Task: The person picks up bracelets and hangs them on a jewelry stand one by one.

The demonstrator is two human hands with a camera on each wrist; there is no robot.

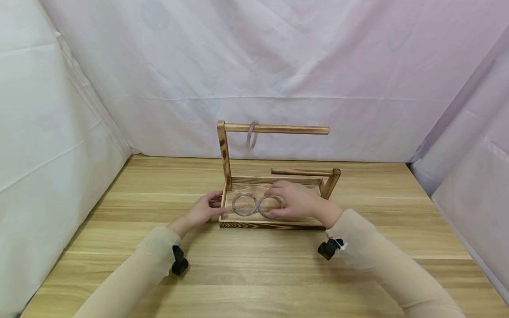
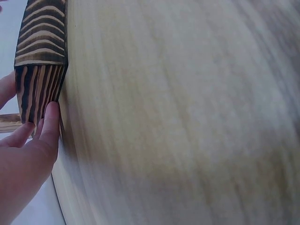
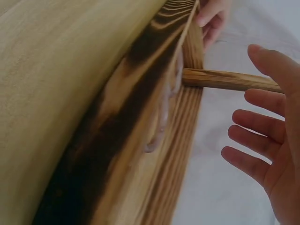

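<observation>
A: Quick look, near to far. Left hand [image 1: 203, 211] rests against the left end of the burnt-grain wooden tray stand [image 1: 270, 224], mid-bench [image 1: 254, 274]; fingers [image 2: 49, 129] straight and together, flat on the tray's corner.

B: Right hand [image 1: 296, 201]?

A: Over the tray, on or just above the right one of two clear glassy bangles [image 1: 269, 206] lying flat inside, rims touching the left bangle [image 1: 244, 204]. Wrist cam shows its fingers [image 3: 255, 138] spread and relaxed, nothing clamped.

B: Risk?

A: My guess: a smooth ring w/ no firm pinch slips and knocks its neighbour. Also the left hand only presses, so the stand could skid towards the bench's far edge.

B: Behind that?

A: Low wooden rod [image 1: 302, 172], then the tall wooden rod [image 1: 278, 129] w/ a pink bangle [image 1: 252, 134] hanging; bump the post and it may swing off.
</observation>
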